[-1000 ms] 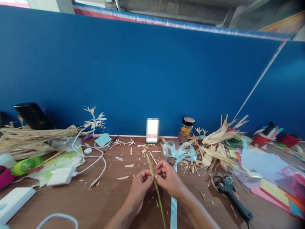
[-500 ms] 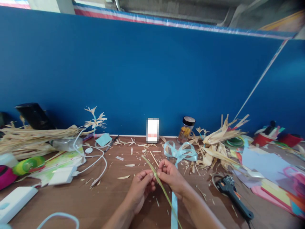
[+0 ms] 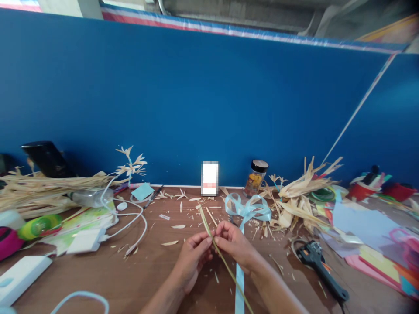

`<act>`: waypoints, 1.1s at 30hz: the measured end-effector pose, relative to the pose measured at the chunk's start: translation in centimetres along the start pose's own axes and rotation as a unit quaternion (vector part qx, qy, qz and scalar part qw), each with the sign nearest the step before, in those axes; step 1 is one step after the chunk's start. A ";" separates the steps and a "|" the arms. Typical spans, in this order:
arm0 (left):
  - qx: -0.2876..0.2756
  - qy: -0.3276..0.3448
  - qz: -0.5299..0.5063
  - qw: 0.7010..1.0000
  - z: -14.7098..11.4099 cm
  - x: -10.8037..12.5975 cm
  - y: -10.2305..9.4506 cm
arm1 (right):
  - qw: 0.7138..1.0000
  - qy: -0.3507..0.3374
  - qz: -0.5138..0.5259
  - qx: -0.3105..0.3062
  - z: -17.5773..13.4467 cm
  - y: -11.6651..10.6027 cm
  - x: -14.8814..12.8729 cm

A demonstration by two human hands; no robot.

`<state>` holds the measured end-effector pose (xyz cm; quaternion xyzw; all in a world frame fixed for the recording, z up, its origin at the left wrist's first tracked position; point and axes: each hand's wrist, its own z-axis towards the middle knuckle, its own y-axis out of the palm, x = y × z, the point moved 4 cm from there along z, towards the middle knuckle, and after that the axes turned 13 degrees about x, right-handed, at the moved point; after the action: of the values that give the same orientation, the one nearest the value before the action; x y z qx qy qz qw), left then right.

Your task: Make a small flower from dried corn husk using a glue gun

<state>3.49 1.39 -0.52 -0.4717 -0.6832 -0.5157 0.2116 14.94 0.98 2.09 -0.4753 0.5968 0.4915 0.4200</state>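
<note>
Between my two hands runs a long, thin, greenish strip (image 3: pixel 225 264), which looks like dried leaf or husk. Its pale, wider tip (image 3: pixel 204 219) points away from me, and its tail trails toward the lower right. My left hand (image 3: pixel 195 253) pinches it from the left, thumb on top. My right hand (image 3: pixel 234 244) pinches it close beside, fingertips nearly touching the left ones. A light blue ribbon (image 3: pixel 240 279) passes beneath the strip and my right wrist. Its looped bow (image 3: pixel 248 210) lies just beyond my right hand.
Dried husk scraps (image 3: pixel 178 226) litter the brown table. At right are a black glue gun (image 3: pixel 322 268), a husk bundle (image 3: pixel 299 196) and coloured paper (image 3: pixel 366 222). A lidded jar (image 3: pixel 254 179) stands against the blue partition (image 3: pixel 209 96). White cables (image 3: pixel 143 226) and a husk pile (image 3: pixel 49 192) lie left.
The strip's far end has turned slightly and now shows wider and paler. My fingertips have shifted a little along it; both hands stay in nearly the same place.
</note>
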 end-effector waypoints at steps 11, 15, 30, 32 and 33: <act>0.013 0.008 0.011 1.000 0.0 0.2 -0.2 | 0.993 -0.083 -0.065 0.045 0.1 -0.3 -0.6; 0.021 0.009 0.009 1.000 0.0 0.2 -0.2 | 0.990 -0.106 -0.083 0.051 0.1 -0.3 -0.8; 0.070 0.041 0.043 0.996 -0.6 0.8 0.2 | 0.983 -0.126 -0.117 0.059 0.5 -0.5 0.3; 0.067 0.049 0.049 0.995 -0.7 0.9 0.3 | 0.981 -0.132 -0.127 0.060 0.4 -0.5 0.1; 0.063 0.050 0.053 0.995 -0.6 0.8 0.3 | 0.979 -0.138 -0.136 0.061 0.4 -0.5 0.0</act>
<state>3.19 1.20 0.49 -0.4664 -0.6769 -0.4825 0.3024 15.43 1.31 1.91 -0.4533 0.4917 0.4527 0.5897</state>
